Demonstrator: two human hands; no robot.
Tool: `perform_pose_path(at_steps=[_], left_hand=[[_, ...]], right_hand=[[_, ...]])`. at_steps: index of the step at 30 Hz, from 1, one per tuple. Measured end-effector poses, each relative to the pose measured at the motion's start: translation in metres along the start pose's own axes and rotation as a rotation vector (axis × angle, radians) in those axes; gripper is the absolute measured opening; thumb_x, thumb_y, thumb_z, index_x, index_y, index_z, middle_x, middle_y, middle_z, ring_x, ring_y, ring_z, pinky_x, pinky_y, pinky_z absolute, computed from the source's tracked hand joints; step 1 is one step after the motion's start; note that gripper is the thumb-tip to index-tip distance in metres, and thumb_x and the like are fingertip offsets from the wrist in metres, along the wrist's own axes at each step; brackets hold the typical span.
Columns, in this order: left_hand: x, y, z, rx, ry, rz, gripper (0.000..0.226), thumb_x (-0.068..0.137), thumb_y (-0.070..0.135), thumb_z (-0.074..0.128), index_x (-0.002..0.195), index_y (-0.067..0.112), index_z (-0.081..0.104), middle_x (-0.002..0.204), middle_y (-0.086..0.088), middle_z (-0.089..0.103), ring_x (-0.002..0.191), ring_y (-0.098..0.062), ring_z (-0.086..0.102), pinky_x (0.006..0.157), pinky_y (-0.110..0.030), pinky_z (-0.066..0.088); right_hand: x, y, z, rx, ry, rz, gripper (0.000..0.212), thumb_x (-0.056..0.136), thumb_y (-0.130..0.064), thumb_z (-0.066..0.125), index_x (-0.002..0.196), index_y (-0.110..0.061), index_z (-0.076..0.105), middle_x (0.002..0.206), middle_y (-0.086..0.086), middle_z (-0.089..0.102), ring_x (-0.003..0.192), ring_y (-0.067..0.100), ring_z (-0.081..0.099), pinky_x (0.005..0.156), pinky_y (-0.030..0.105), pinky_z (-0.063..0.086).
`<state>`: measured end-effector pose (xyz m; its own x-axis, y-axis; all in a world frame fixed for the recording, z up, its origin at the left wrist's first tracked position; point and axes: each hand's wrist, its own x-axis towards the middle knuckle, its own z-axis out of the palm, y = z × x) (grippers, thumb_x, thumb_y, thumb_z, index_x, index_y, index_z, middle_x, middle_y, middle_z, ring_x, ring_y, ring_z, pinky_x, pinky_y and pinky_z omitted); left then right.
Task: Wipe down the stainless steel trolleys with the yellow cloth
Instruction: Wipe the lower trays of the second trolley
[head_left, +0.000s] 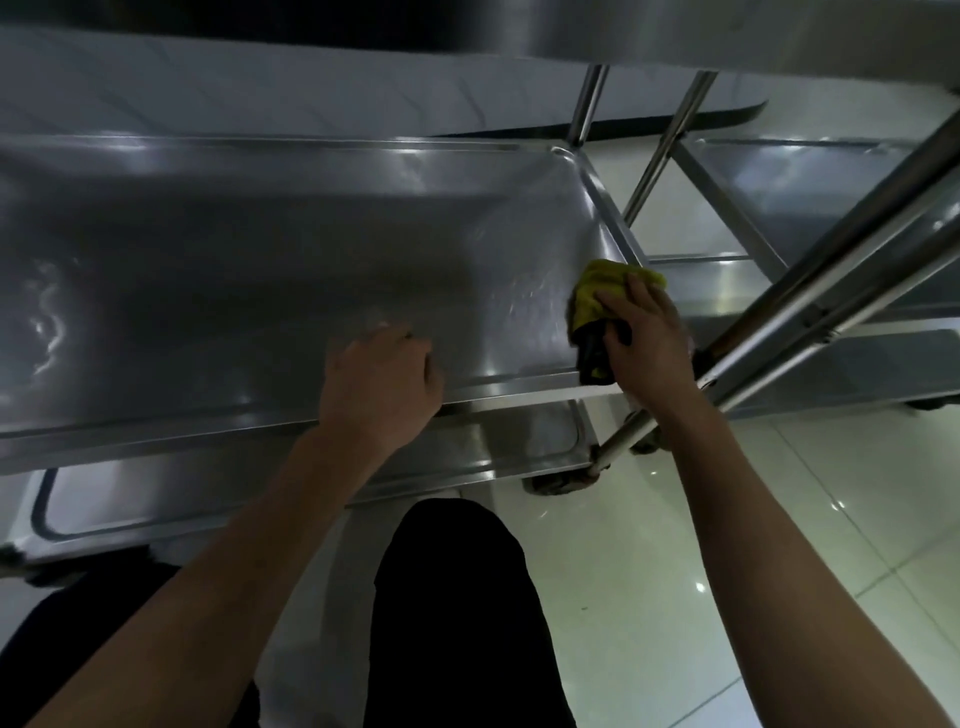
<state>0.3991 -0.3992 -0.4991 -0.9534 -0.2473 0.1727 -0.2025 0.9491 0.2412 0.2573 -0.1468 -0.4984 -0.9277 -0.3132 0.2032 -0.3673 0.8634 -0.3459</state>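
A stainless steel trolley shelf (234, 270) fills the middle of the head view, with a raised rim all round. My right hand (647, 332) presses a bunched yellow cloth (597, 293) onto the shelf's near right corner; the fingers lie over the cloth and curl round it. My left hand (382, 382) rests on the shelf's front rim, fingers bent over the edge onto the shelf floor. A lower shelf (260, 488) of the same trolley shows below the front rim.
A second steel trolley (810, 187) stands to the right, its tubular posts (831, 260) crossing diagonally beside my right hand. A caster wheel (556, 480) sits on the glossy tiled floor (727, 571). My dark trouser legs are below.
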Motion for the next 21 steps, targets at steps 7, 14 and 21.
perform_pose_path(at_steps=[7,14,21], left_hand=[[0.003,-0.065,-0.024,-0.014,0.048,-0.106,0.026,0.09,0.037,0.061,0.111,0.025,0.07,0.124,-0.001,0.063,0.117,-0.028,0.053,0.099,-0.046,0.042],[-0.014,-0.101,-0.03,0.016,-0.007,-0.145,0.028,0.095,0.031,0.05,0.106,0.022,0.074,0.121,0.003,0.067,0.114,-0.025,0.058,0.091,-0.04,0.045],[-0.022,-0.115,-0.026,0.002,-0.005,-0.098,0.029,0.093,0.034,0.045,0.11,0.029,0.068,0.11,0.002,0.064,0.101,-0.025,0.06,0.076,-0.033,0.036]], right_hand=[[0.01,-0.061,0.021,0.004,-0.124,0.001,0.048,0.097,-0.02,0.049,0.144,-0.03,0.05,0.164,0.002,0.024,0.151,0.029,0.014,0.117,0.051,0.027],[0.017,-0.148,0.064,-0.007,-0.158,-0.179,0.047,0.098,-0.023,0.048,0.144,-0.031,0.05,0.164,0.001,0.024,0.15,0.03,0.018,0.112,0.049,0.033],[0.025,-0.24,0.106,0.084,-0.318,-0.386,0.048,0.101,-0.024,0.041,0.147,-0.037,0.044,0.166,-0.003,0.012,0.153,0.024,0.006,0.119,0.054,0.016]])
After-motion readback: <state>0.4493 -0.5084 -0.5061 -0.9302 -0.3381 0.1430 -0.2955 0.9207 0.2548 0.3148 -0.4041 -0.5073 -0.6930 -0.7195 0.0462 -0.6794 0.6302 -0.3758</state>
